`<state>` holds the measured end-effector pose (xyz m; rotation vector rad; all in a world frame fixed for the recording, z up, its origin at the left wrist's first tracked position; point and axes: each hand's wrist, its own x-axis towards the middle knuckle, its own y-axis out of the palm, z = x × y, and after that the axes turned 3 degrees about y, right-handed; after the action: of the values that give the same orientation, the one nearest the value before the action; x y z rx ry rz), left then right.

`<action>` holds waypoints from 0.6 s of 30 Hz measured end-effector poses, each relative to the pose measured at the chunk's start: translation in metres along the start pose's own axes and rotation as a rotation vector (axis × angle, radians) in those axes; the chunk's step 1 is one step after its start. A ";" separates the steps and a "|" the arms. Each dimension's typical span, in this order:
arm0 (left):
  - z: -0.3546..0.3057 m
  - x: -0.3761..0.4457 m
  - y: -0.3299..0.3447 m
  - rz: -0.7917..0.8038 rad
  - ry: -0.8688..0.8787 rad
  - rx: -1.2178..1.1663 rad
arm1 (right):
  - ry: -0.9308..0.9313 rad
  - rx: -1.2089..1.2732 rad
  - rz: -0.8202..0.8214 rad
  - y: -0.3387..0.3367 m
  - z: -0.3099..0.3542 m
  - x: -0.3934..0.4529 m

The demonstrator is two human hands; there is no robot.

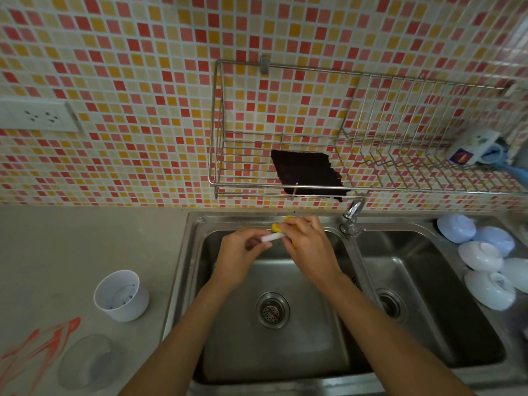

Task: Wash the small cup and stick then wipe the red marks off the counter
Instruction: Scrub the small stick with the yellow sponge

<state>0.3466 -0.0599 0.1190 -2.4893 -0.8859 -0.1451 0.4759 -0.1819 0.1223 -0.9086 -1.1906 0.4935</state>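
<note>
Both hands are over the left basin of the steel sink (183, 281). My left hand (241, 252) pinches one end of a white stick (271, 237). My right hand (307, 247) grips a yellow sponge (276, 226) against the stick's other end. A small white cup (121, 295) stands upright on the grey counter (71, 241) left of the sink, with dark specks inside. Red marks (43, 341) streak the counter at the lower left.
A clear lid or dish (88, 361) lies by the red marks. The tap (353, 215) stands between the basins. Several white bowls (485, 261) lie upside down on the right. A wire rack (285, 167) on the tiled wall holds a dark cloth (307, 172) and a mug (471, 148).
</note>
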 end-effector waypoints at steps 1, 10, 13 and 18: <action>0.000 0.000 0.000 -0.013 0.037 0.052 | 0.005 -0.001 0.010 0.000 -0.001 0.001; -0.010 0.006 0.014 -0.207 -0.253 -0.386 | 0.384 0.316 -0.039 0.000 0.037 -0.002; -0.014 0.005 0.017 -0.247 -0.377 -0.521 | 0.481 0.352 -0.076 0.001 0.044 -0.006; -0.016 0.005 0.018 -0.226 -0.502 -0.630 | 0.444 0.332 -0.087 0.003 0.043 -0.015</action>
<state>0.3628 -0.0767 0.1267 -3.0613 -1.5209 0.1636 0.4312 -0.1766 0.1149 -0.6330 -0.7139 0.3788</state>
